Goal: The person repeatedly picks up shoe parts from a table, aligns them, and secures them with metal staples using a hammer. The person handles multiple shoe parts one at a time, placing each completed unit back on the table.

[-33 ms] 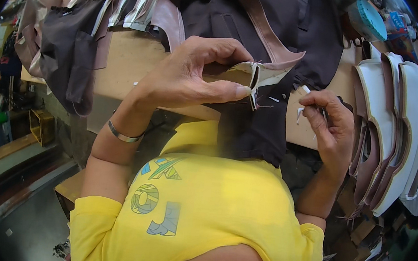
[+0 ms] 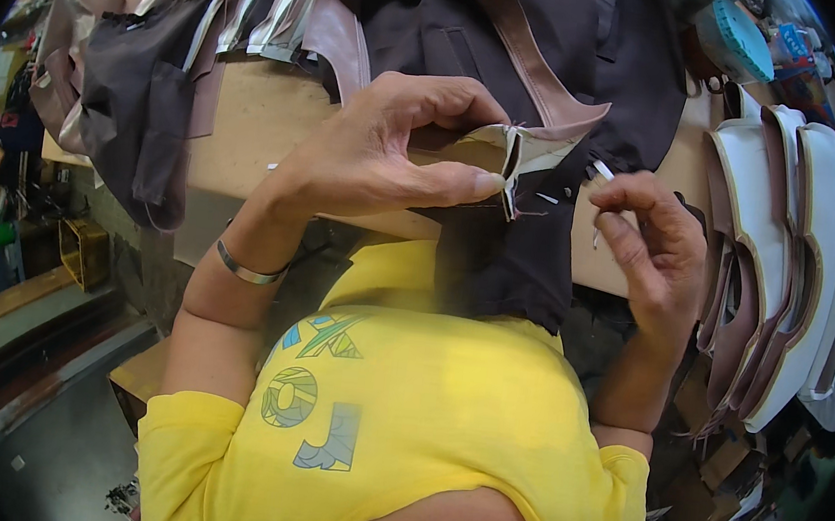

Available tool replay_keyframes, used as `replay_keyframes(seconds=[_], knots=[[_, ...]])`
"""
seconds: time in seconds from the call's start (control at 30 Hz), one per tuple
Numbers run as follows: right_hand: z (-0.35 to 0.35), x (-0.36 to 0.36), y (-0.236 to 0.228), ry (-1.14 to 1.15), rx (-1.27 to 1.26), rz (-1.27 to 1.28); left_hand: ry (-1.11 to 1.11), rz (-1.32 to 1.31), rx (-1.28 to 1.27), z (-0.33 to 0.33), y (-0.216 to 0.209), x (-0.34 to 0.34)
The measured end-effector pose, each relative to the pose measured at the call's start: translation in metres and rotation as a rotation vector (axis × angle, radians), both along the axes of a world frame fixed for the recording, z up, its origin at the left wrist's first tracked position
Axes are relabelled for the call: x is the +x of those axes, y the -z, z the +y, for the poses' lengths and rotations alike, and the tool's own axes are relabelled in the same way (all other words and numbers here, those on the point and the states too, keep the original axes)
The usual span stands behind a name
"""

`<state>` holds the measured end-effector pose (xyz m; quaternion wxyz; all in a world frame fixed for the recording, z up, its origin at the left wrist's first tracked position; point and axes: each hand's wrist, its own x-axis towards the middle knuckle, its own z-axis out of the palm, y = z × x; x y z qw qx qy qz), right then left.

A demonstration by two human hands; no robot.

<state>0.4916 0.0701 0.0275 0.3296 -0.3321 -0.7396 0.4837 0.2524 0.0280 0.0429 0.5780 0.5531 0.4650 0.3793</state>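
My left hand (image 2: 398,148) pinches the stitched end of a pinkish-mauve leather piece (image 2: 552,121) between thumb and fingers. That end is folded edge-up, showing pale lining and loose thread tails. A long curved strip of the same leather runs away from it over dark cloth. Just to the right, my right hand (image 2: 653,233) is closed on a small tool (image 2: 603,170) with a white tip sticking up past the fingers. A thin metal-looking point shows below them. The tool's middle is hidden in my fingers, so its kind is unclear. It stays apart from the leather.
Dark cloth (image 2: 419,40) and more leather pieces lie heaped across the tan table (image 2: 261,115). At right hangs a stack of white pieces (image 2: 790,256) with mauve lining. A turquoise-lidded container (image 2: 740,40) stands at back right, a yellow crate (image 2: 83,254) at left.
My right hand has turned slightly, and the tool's white tip has shifted a little up and left. The lower metal point shows less. My left hand has barely moved.
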Motion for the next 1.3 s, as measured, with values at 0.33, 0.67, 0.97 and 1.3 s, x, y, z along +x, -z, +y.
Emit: replay_keyframes(seconds=[0.33,0.67,0.97,1.3], knots=[[0.0,-0.055,0.006,-0.086,-0.21,0.425,0.022,0.006,0.041,0.005,0.0,-0.001],[-0.001,-0.065,0.009,0.019,0.078,0.244,0.0,0.107,0.028,0.007,-0.001,0.003],[0.01,-0.073,0.012,0.058,0.328,0.16,-0.047,-0.006,0.036,0.008,0.006,-0.006],[0.027,-0.071,0.011,-0.041,0.326,0.307,-0.092,-0.143,-0.039,0.004,0.004,-0.011]])
